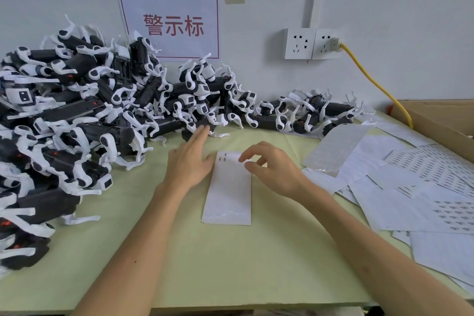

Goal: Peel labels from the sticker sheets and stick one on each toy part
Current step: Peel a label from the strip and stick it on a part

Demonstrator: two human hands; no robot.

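A narrow white sticker sheet (228,192) lies on the green table (230,264) in front of me, with only a few printed labels left at its top left corner. My left hand (191,159) stretches flat with straight fingers toward a black and white toy part (202,127) at the front of the pile, fingertips touching it. My right hand (272,167) hovers over the sheet's top right corner, thumb and forefinger curled close together; whether a label sits between them I cannot tell.
A big heap of black and white toy parts (77,115) fills the left and back of the table. Used and full sticker sheets (410,187) spread on the right. A cardboard box (441,120) stands at the far right, with a yellow cable (377,84) running to wall sockets (311,43).
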